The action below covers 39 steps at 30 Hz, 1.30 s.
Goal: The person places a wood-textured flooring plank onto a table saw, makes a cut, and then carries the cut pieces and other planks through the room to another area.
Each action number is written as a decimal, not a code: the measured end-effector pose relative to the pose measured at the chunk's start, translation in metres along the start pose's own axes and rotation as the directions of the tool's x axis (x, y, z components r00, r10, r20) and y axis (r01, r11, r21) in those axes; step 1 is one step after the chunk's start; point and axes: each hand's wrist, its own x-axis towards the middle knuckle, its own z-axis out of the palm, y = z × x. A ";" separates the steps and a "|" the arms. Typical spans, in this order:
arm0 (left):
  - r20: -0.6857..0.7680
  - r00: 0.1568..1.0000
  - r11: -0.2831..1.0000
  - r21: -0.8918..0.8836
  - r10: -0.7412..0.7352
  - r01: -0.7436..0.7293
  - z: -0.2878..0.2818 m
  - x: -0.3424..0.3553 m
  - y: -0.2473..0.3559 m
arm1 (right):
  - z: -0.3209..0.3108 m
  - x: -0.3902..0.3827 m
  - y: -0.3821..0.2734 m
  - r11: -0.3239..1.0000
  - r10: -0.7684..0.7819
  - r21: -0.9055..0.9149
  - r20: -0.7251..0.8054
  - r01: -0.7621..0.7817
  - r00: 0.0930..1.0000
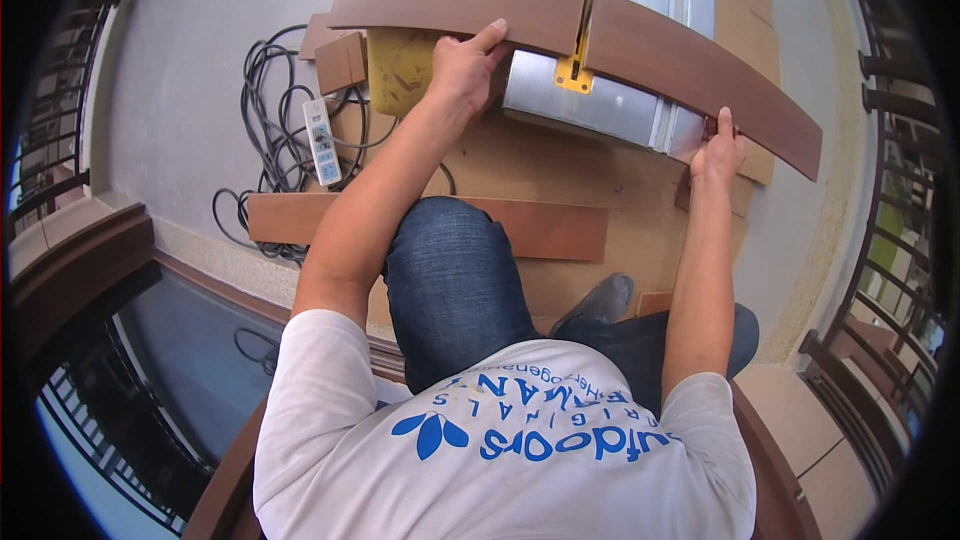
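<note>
Two brown planks lie end to end across a small table saw [545,85] with a silver top. A narrow gap parts them over its yellow slotted insert [574,74]. My left hand [468,68] grips the near edge of the left plank [455,0], thumb on top and fingers hidden underneath. That plank reaches out past the saw over a yellow bucket-like container [398,75]. At the right plank [700,65], my right hand [718,152] holds the near edge close to its outer end, its thumb on the upper face.
A white power strip [322,145] and tangled black cable [268,115] lie at the left. Another brown plank [550,228] rests on the cardboard [560,165] before my knees. Small wood offcuts [341,62] sit beside the yellow container. Railings [890,170] border both sides.
</note>
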 end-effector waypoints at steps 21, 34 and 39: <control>0.030 1.000 1.000 0.014 0.005 -0.005 0.002 -0.002 0.000 | -0.002 0.001 0.004 1.000 0.016 -0.021 -0.008 -0.016 1.000; 0.023 1.000 0.999 0.033 0.005 -0.006 0.007 -0.004 0.002 | 0.001 0.011 0.003 1.000 0.031 -0.004 0.006 -0.031 0.999; 0.040 0.998 0.997 -0.051 -0.050 0.052 -0.001 -0.011 0.016 | 0.002 0.010 -0.002 0.994 0.093 -0.068 0.026 -0.091 0.995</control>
